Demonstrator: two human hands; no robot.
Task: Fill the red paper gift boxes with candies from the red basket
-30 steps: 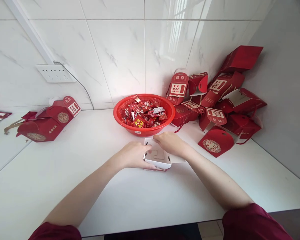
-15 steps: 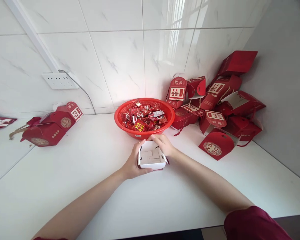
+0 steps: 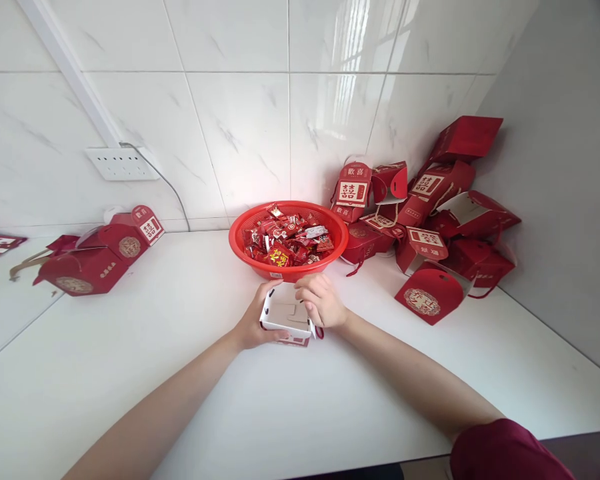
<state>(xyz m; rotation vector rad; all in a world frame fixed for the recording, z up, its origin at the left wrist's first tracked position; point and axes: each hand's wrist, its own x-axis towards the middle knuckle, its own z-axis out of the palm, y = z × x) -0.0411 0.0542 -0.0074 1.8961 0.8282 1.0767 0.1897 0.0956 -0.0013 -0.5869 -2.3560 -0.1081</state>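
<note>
A small box [image 3: 286, 319] with a white inside and a red outer side is open toward the camera, just in front of the red basket [image 3: 239, 243]. My left hand [image 3: 255, 321] grips its left side, the thumb along the near edge. At the box's right side is my right hand [image 3: 321, 301], its fingers curled in at the rim; what they pinch is too small to make out. A dark red loop shows beneath that hand. Red-wrapped sweets [image 3: 291, 235] fill the basket.
Several red gift boxes [image 3: 433, 291] are piled at the right against the wall. Two more red boxes [image 3: 87, 270] sit at the left on the white table [image 3: 220, 427]. A socket strip [image 3: 121, 164] with a grey cable is on the tiled wall.
The box has shifted slightly left and tilted in my left hand. My right hand's fingers have curled in from lying extended along the box's side. The view has moved a little.
</note>
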